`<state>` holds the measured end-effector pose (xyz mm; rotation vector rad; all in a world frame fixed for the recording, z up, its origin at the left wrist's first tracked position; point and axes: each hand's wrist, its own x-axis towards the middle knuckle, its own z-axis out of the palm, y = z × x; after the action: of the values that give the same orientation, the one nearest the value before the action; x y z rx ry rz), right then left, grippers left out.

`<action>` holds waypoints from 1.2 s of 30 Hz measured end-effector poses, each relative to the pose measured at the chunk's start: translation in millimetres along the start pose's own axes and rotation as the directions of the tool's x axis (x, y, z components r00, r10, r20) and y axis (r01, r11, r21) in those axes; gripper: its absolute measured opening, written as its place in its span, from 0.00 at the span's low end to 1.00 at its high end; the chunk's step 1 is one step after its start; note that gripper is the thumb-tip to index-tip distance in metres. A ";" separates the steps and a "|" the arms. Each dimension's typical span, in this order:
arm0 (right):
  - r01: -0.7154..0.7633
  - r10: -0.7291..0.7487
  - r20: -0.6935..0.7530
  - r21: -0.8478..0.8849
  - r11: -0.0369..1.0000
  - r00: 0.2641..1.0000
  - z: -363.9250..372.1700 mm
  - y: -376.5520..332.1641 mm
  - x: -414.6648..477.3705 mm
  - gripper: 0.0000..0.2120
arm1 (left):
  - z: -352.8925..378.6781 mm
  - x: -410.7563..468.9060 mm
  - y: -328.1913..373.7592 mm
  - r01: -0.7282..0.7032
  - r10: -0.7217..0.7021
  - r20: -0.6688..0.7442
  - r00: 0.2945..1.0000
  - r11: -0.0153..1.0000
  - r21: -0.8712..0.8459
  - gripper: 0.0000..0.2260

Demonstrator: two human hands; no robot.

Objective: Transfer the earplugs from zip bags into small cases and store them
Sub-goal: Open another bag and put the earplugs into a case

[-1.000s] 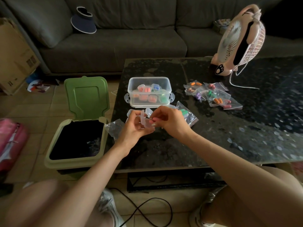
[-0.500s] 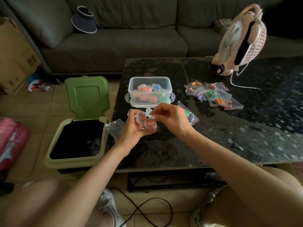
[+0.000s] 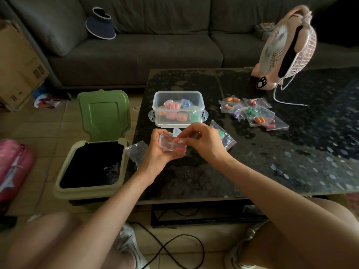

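A home living room: grey sofa (image 3: 136, 45), dark coffee table (image 3: 272, 152), tiled floor (image 3: 48, 129).

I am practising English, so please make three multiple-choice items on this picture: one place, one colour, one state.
1. Where does the clear storage box stand? A) on the sofa B) on the dark table C) inside the bin
2. What colour is the bin lid? A) green B) red C) blue
3. The small case in the left hand is: A) open B) closed C) on the floor

1 B: it rests on the tabletop. 2 A: the raised lid is green. 3 A: its lid is swung back.
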<state>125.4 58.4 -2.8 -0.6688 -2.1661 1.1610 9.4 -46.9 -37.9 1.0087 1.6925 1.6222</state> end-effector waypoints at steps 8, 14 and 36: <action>-0.029 0.032 0.025 -0.098 0.995 0.999 0.3 5.4 3.4 0.05 | -0.6 0.8 -2.4 0.005 -0.005 0.011 1.000 1.000 -0.026 0.27; -0.126 0.126 0.093 -0.001 0.992 0.988 -0.6 5.9 5.7 0.05 | -0.2 1.1 -3.3 -0.006 0.006 0.018 1.000 1.000 -0.014 0.28; -0.460 0.419 0.195 0.465 0.756 0.887 -12.4 -0.3 12.0 0.15 | 1.1 0.4 -0.5 -0.043 0.061 -0.075 0.995 0.973 0.228 0.26</action>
<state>125.5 73.2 6.1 -0.9285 -1.6765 1.9427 10.0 -45.9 -38.5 1.1164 1.9560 1.5470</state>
